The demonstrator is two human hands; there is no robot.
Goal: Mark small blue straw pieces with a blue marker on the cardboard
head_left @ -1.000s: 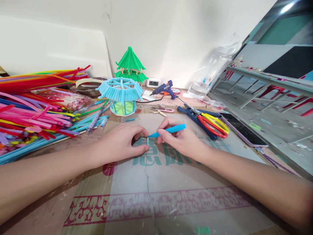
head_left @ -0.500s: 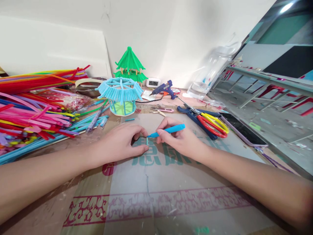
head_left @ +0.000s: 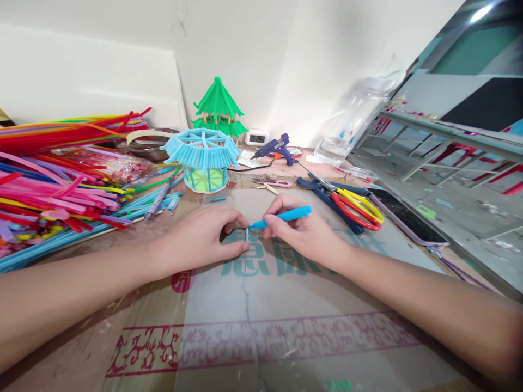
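Observation:
My left hand (head_left: 204,239) rests on the flattened cardboard (head_left: 261,326) and pinches a short light-blue straw piece (head_left: 247,235) between thumb and forefinger. My right hand (head_left: 302,231) grips a blue craft knife (head_left: 284,216) like a pen, its tip touching the upper end of that straw piece. Both hands are closed. Just beyond them stands a small light-blue straw pavilion (head_left: 202,158) with a green floor.
A big heap of coloured straws (head_left: 53,179) fills the left. A green straw pavilion (head_left: 218,109), small digital clock (head_left: 256,138) and blue glue gun (head_left: 274,148) stand at the back. Scissors (head_left: 347,202) and a phone (head_left: 406,220) lie to the right.

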